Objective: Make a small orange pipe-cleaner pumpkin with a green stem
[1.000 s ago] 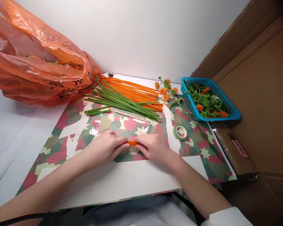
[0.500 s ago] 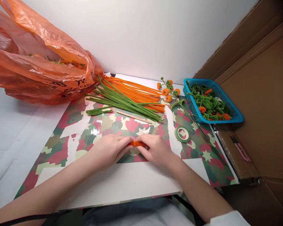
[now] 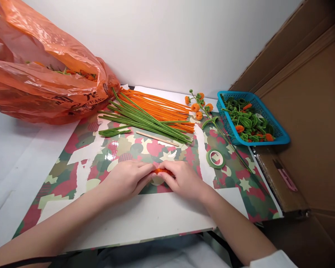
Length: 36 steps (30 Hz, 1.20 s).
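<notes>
Between my fingertips is a short orange coil of pipe cleaner (image 3: 164,171), mostly covered by the fingers. My left hand (image 3: 128,176) pinches its left end, and my right hand (image 3: 181,178) grips it from the right with thumb and forefinger. Both hands hover low over the camouflage-patterned board. Beyond them lies a thin wooden stick (image 3: 157,138), with a bundle of green pipe cleaners (image 3: 150,123) and a spread of orange pipe cleaners (image 3: 159,104) behind it. A folded green leaf piece (image 3: 114,132) rests at their left.
An orange plastic bag (image 3: 53,85) with flower pieces stands at the back left. Right of my hands lie a roll of green tape (image 3: 215,159) and a finished orange flower stem (image 3: 197,107). A blue basket (image 3: 281,139) holds green and orange pieces; a pink cutter (image 3: 287,178) lies on cardboard.
My right thumb and fingers have shifted slightly left along the orange coil, closer to my left fingertips, covering more of it. The view has moved a little.
</notes>
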### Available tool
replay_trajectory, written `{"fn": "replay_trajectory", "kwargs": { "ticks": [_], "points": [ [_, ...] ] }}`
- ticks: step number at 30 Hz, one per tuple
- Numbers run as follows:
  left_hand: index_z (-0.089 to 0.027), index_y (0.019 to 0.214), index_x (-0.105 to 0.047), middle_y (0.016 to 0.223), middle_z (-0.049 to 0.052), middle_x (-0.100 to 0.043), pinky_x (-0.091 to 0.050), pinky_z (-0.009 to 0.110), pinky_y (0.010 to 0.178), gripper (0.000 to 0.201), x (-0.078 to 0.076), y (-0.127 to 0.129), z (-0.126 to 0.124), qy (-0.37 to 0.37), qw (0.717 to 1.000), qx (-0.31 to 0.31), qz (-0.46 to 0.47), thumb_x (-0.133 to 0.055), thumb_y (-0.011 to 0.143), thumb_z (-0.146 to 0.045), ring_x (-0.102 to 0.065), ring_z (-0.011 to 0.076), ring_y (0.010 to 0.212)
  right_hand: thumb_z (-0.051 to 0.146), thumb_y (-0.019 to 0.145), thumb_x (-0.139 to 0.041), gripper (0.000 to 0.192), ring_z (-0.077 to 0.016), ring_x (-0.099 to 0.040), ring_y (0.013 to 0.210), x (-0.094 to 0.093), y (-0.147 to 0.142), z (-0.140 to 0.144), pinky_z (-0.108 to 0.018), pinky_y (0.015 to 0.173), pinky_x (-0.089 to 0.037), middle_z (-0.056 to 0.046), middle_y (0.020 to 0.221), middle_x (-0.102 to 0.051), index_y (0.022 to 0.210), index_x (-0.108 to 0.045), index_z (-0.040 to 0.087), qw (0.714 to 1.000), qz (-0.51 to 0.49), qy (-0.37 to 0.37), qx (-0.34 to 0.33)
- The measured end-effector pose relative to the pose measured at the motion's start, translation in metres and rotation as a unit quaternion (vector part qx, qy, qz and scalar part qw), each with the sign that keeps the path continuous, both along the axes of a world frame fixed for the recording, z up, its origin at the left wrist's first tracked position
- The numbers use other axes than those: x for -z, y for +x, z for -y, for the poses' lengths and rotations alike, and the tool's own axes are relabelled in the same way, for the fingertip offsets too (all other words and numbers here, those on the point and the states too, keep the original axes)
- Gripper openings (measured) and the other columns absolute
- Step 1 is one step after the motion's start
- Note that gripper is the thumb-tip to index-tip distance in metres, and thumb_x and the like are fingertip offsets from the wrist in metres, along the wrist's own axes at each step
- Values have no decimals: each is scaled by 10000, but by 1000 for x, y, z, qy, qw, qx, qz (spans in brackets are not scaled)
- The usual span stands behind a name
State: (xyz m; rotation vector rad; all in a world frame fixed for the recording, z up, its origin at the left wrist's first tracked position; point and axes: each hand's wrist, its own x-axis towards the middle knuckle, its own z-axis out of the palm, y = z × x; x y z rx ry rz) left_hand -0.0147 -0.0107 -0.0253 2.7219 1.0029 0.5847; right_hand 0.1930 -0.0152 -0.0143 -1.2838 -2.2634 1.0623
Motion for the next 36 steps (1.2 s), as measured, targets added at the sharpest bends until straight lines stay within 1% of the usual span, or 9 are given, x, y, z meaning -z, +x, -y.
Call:
{"fn": "replay_trajectory", "kwargs": {
  "ticks": [6,10,14,18,24,29,32,34,36],
  "points": [
    [-211,741,-496,582,-31,-565,-292,234,479,304,-1,0,1,-100,994,-32,-15,-341,992,-281,-515,133,503,215,918,-553,82,-144,-576,695,2,-2,1,-258,654,-357,-20,802,-698,872,-608,176,1000,4,22,2],
    [-208,758,-533,600,-17,-591,-289,240,488,330,-6,1,1,-160,985,-53,-22,-319,981,-325,-534,143,525,191,907,-574,34,-157,-609,736,6,-3,1,-293,741,-359,-20,849,-721,888,-595,172,998,14,53,6],
    [-210,766,-584,598,-12,-604,-290,244,493,376,-10,2,1,-212,974,-79,-34,-346,967,-421,-543,151,533,177,927,-538,55,-191,-646,813,11,-5,3,-313,746,-330,-39,876,-731,932,-591,163,991,37,125,-10],
    [-216,769,-605,600,-17,-614,-297,237,498,379,-13,4,3,-238,968,-85,-16,-341,969,-399,-545,137,530,190,952,-492,94,-200,-631,781,17,-6,4,-314,713,-305,-49,832,-722,936,-577,154,977,56,206,-25],
    [-202,662,-525,504,-41,-500,-272,226,464,359,-14,8,7,-197,975,-102,16,-379,952,-355,-466,110,460,210,983,-412,191,-182,-564,681,19,-4,5,-314,674,-271,-44,742,-679,874,-562,162,957,61,282,-27],
    [-199,650,-527,480,-52,-460,-290,216,448,377,-13,9,8,-178,979,-89,45,-378,967,-338,-445,99,431,219,993,-354,275,-182,-550,671,17,-4,5,-328,679,-274,-58,714,-663,834,-572,169,957,67,282,-25],
    [-199,688,-566,507,-44,-524,-307,222,462,350,-9,6,5,-125,988,-72,47,-394,972,-312,-478,106,455,217,973,-414,216,-189,-587,720,14,-4,6,-333,711,-307,-60,771,-699,856,-590,172,973,32,230,-9],
    [-198,755,-600,576,-25,-605,-324,238,495,312,-5,4,2,-59,996,-51,42,-399,976,-287,-524,121,510,205,919,-525,87,-192,-622,801,10,-3,6,-330,765,-348,-52,867,-725,916,-607,175,987,-14,162,13],
    [-190,797,-612,631,-7,-645,-321,264,522,295,-2,3,0,15,999,-35,22,-398,983,-268,-545,136,555,196,865,-600,115,-189,-635,873,3,-2,6,-316,805,-388,-46,947,-726,977,-617,177,995,-60,78,31]
  ]
}}
